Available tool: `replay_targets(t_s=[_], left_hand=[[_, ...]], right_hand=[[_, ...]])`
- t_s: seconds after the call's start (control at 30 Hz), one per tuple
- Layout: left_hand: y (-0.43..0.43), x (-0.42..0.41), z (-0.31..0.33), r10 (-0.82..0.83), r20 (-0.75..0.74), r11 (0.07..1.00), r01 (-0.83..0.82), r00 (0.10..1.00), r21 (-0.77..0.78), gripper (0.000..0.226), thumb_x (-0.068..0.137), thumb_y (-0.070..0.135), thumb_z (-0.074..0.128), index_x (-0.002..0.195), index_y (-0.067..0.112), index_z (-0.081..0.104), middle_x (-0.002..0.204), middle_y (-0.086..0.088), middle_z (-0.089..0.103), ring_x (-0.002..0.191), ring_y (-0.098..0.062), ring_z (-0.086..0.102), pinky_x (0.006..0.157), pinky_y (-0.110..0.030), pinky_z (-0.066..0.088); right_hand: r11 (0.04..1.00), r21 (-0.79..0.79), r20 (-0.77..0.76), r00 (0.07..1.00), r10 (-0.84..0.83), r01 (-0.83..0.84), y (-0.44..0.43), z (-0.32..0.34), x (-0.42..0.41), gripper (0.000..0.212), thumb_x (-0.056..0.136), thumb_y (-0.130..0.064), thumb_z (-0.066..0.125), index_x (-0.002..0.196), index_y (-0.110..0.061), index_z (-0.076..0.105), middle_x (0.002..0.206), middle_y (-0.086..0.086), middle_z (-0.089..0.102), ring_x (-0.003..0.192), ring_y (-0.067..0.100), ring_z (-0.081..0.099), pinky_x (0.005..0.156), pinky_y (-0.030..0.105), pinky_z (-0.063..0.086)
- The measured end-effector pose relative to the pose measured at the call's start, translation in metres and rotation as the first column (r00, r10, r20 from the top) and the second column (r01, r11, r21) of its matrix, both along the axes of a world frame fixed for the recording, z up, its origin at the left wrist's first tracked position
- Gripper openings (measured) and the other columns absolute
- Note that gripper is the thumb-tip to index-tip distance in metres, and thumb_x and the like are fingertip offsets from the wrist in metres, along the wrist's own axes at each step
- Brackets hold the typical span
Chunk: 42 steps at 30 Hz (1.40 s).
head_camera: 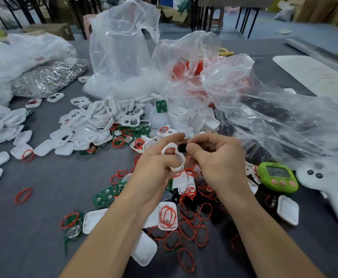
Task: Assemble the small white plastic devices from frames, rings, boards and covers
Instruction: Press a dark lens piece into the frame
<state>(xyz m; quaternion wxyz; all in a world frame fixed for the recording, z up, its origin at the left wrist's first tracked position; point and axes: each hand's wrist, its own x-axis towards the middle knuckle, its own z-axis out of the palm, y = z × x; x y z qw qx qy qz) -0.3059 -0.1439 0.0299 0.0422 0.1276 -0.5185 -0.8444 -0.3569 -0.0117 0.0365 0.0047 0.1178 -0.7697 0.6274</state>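
Note:
My left hand (156, 163) grips a white plastic frame (174, 157) above the middle of the grey table (43, 227). My right hand (216, 157) pinches a small black piece (181, 148) against the frame's upper edge. Below my hands lie red rings (186, 229), green boards (103, 195) and white covers (92, 219); one cover (168, 215) holds two red rings. A heap of white frames and covers (103, 119) lies behind my hands.
Clear plastic bags (124, 47) stand at the back, one with red parts (184, 71); another (284, 117) sprawls on the right. A green timer (277, 177) and a white controller (328, 187) lie at right. A silver pile (49, 77) lies back left.

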Motion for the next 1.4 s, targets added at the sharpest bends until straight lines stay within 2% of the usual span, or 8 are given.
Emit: replay_targets(t_s=[0.1,0.23,0.37,0.7,0.83,0.97,1.13,1.4], left_hand=[[-0.008,0.003,0.003,-0.17,-0.075,0.949,0.184,0.983,0.257,0.063,0.07,-0.015,0.053,0.129,0.003,0.066,0.088,-0.003,0.067,0.089,-0.023,0.065,0.095,-0.043,0.059],[-0.013,0.003,0.009,-0.176,-0.083,0.951,0.191,0.981,0.245,0.049,0.088,-0.01,0.061,0.135,-0.003,0.054,0.123,-0.016,0.072,0.097,-0.026,0.073,0.085,-0.038,0.063],[-0.01,0.003,0.009,-0.082,-0.026,0.982,0.085,0.996,0.169,0.026,0.096,-0.005,0.053,0.121,0.001,0.056,0.109,-0.015,0.074,0.09,-0.026,0.074,0.076,-0.034,0.064],[0.003,0.01,0.007,-0.13,-0.102,0.965,0.102,0.986,-0.24,0.035,0.096,0.002,0.063,0.124,0.023,0.064,0.094,0.007,0.077,0.088,-0.006,0.066,0.079,-0.019,0.052],[0.004,0.005,0.001,0.029,-0.03,0.995,-0.032,0.999,-0.099,0.032,0.101,0.0,0.055,0.131,0.012,0.055,0.08,-0.013,0.053,0.082,-0.023,0.063,0.077,-0.027,0.056],[-0.008,0.003,-0.002,-0.1,-0.031,0.99,0.102,0.995,0.097,0.027,0.098,0.003,0.053,0.122,0.006,0.066,0.118,-0.017,0.07,0.108,-0.028,0.071,0.083,-0.033,0.061],[-0.01,0.0,-0.004,-0.148,-0.067,0.984,0.154,0.987,0.088,0.03,0.089,0.013,0.06,0.113,0.016,0.079,0.118,-0.012,0.075,0.103,-0.021,0.074,0.085,-0.033,0.06],[0.003,0.0,-0.006,-0.155,-0.09,0.981,0.164,0.984,0.1,0.034,0.088,0.013,0.059,0.119,0.009,0.074,0.122,-0.018,0.072,0.107,-0.027,0.072,0.087,-0.035,0.061]], right_hand=[[0.999,-0.038,0.044,0.999,-0.014,0.015,0.001,0.001,-0.002,0.022,0.083,-0.009,0.078,0.079,-0.031,0.079,0.069,-0.004,0.076,0.058,0.017,0.073,0.055,0.029,0.059],[0.994,-0.107,0.082,0.996,0.046,-0.037,0.002,0.005,-0.002,0.022,0.083,-0.006,0.078,0.078,-0.028,0.081,0.076,-0.001,0.079,0.061,0.019,0.073,0.058,0.03,0.058],[0.998,-0.056,0.032,0.999,0.008,-0.006,-0.001,0.005,0.002,0.017,0.084,-0.01,0.08,0.078,-0.026,0.081,0.074,-0.006,0.078,0.062,0.015,0.073,0.055,0.027,0.057],[0.969,0.069,-0.262,0.941,-0.212,0.238,-0.008,0.001,0.011,0.015,0.077,-0.014,0.084,0.074,-0.027,0.077,0.062,-0.017,0.07,0.059,-0.002,0.068,0.056,0.006,0.047],[0.988,0.002,-0.229,0.962,-0.15,0.154,-0.007,0.002,0.009,0.026,0.082,-0.01,0.08,0.071,-0.033,0.075,0.065,-0.016,0.072,0.057,0.003,0.07,0.055,0.012,0.052],[0.976,-0.217,0.003,1.0,-0.03,0.03,0.003,0.008,0.0,0.021,0.083,-0.007,0.08,0.077,-0.027,0.082,0.068,-0.001,0.076,0.053,0.011,0.068,0.053,0.023,0.054],[0.993,-0.097,-0.047,0.997,-0.067,0.062,0.002,0.008,0.001,0.019,0.08,-0.013,0.084,0.077,-0.031,0.082,0.072,-0.012,0.077,0.067,0.006,0.073,0.063,0.016,0.054],[0.969,0.049,-0.173,0.958,-0.229,0.24,-0.003,0.008,0.012,0.016,0.08,-0.018,0.085,0.073,-0.031,0.079,0.061,-0.024,0.069,0.056,-0.002,0.067,0.049,0.008,0.046]])
